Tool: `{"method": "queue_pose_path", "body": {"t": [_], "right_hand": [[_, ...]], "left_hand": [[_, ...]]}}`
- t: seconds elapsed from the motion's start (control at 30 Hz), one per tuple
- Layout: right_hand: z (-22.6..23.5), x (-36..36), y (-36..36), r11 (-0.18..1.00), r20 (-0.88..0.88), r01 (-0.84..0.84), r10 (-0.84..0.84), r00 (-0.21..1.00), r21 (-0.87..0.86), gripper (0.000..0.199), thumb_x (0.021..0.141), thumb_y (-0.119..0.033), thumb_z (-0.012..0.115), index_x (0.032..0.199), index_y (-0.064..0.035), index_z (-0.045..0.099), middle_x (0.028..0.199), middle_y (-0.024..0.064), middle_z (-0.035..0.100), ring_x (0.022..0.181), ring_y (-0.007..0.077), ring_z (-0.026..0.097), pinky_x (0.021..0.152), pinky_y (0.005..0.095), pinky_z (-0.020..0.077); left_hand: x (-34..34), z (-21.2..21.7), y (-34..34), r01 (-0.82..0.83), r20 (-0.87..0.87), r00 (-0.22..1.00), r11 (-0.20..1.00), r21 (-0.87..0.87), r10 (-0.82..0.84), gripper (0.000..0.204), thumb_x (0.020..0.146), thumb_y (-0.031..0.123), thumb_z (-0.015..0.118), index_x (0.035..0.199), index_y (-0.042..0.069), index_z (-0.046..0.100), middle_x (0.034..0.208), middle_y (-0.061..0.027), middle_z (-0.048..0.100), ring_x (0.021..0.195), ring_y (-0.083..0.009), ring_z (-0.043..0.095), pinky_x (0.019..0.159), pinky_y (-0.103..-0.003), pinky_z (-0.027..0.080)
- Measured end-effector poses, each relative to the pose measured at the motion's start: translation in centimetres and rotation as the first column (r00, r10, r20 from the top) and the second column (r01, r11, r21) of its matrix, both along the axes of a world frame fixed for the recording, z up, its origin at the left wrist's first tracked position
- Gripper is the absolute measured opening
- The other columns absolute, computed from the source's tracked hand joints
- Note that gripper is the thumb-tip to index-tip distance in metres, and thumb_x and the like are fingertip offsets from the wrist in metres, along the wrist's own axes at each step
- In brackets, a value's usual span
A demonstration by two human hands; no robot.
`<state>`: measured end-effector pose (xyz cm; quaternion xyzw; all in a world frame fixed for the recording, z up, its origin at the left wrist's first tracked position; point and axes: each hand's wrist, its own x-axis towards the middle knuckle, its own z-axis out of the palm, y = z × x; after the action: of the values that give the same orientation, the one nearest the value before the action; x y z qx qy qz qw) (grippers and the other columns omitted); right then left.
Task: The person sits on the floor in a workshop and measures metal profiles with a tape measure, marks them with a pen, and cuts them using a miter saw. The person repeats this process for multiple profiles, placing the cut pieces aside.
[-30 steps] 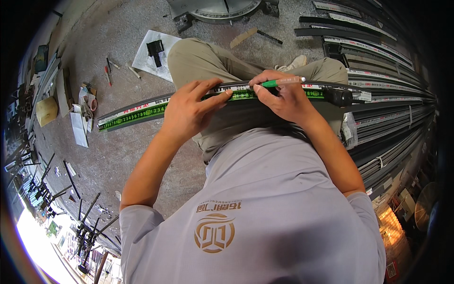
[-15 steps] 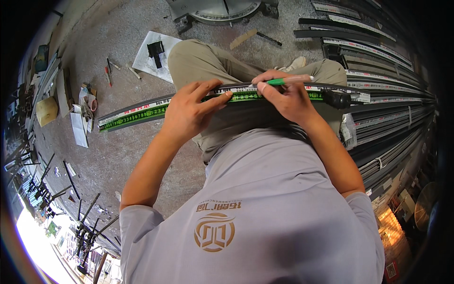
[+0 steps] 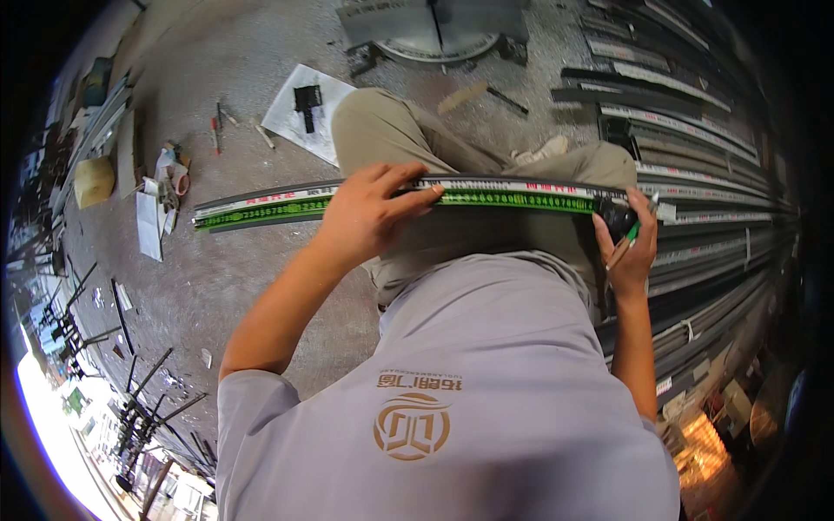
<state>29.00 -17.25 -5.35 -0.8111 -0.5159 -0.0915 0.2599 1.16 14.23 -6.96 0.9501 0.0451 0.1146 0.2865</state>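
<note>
A long dark metal strip with green and white labelling lies across my lap, reaching left over the concrete floor. My left hand presses down on its middle, fingers spread along the top edge. My right hand grips the strip's right end beside a black end piece and also holds a green pen between its fingers. My knees in khaki trousers show beyond the strip.
A stack of long metal profiles runs along the right. A circular saw base stands at the top. A white sheet with a black part, small tools and scraps lie on the floor to the left.
My right hand has slid from the strip's middle out to its right end, taking the green pen with it. My left hand stays pressed on the strip.
</note>
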Motion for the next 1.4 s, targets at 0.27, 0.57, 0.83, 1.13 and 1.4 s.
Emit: {"method": "queue_pose_path", "body": {"t": [0.27,0.57,0.83,1.13,1.4], "right_hand": [[-0.4,-1.5,0.8,0.981,-0.155,0.175,-0.161,0.975,0.080,0.058,0.085,-0.011,0.084,0.131,0.0001,0.051,0.118,0.0184,0.063,0.107,0.0363,0.062,0.099,0.0430,0.0485],[3.2,-3.6,-0.1,0.983,0.016,0.018,-0.022,1.000,0.181,0.050,0.089,-0.006,0.077,0.130,0.0005,0.050,0.123,0.0231,0.059,0.114,0.0419,0.059,0.103,0.0472,0.0460],[8.5,-4.5,-1.8,0.941,0.181,-0.191,0.144,0.973,0.281,0.052,0.085,-0.002,0.074,0.128,0.0013,0.046,0.122,0.0251,0.058,0.109,0.0398,0.060,0.099,0.0491,0.0494],[7.6,-4.8,-2.6,0.883,0.046,-0.172,0.169,0.984,0.436,0.059,0.084,-0.002,0.072,0.133,-0.0033,0.038,0.125,0.0233,0.056,0.111,0.0318,0.057,0.100,0.0446,0.0461],[2.3,-6.2,-1.3,0.893,-0.193,-0.137,0.239,0.952,0.429,0.059,0.083,-0.007,0.076,0.131,-0.0005,0.043,0.117,0.0221,0.059,0.105,0.0322,0.061,0.098,0.0446,0.0496]], "left_hand": [[-0.7,1.1,-0.4,-0.017,-0.021,1.000,0.999,0.030,0.017,0.035,0.091,0.028,0.075,0.124,0.017,0.074,0.125,-0.0117,0.068,0.108,-0.0334,0.066,0.090,-0.043,0.055],[-1.8,4.3,-2.2,-0.129,-0.173,0.977,0.992,0.012,0.129,0.061,0.103,0.060,0.049,0.131,0.011,0.072,0.135,-0.0211,0.064,0.122,-0.0397,0.060,0.105,-0.047,0.047],[-7.0,7.0,-3.8,-0.194,-0.117,0.971,0.975,0.111,0.207,0.059,0.103,0.048,0.056,0.146,0.008,0.056,0.132,-0.0196,0.063,0.119,-0.0387,0.059,0.104,-0.046,0.047],[-11.2,5.5,-6.1,-0.382,-0.070,0.906,0.876,0.294,0.418,0.089,0.067,0.027,0.091,0.148,0.013,0.054,0.112,-0.0087,0.061,0.106,-0.0314,0.059,0.092,-0.045,0.048],[-7.7,5.3,-3.4,-0.437,0.124,0.899,0.846,0.306,0.420,0.080,0.065,0.023,0.090,0.138,0.010,0.060,0.102,-0.0082,0.064,0.092,-0.0312,0.063,0.081,-0.043,0.050]]}}
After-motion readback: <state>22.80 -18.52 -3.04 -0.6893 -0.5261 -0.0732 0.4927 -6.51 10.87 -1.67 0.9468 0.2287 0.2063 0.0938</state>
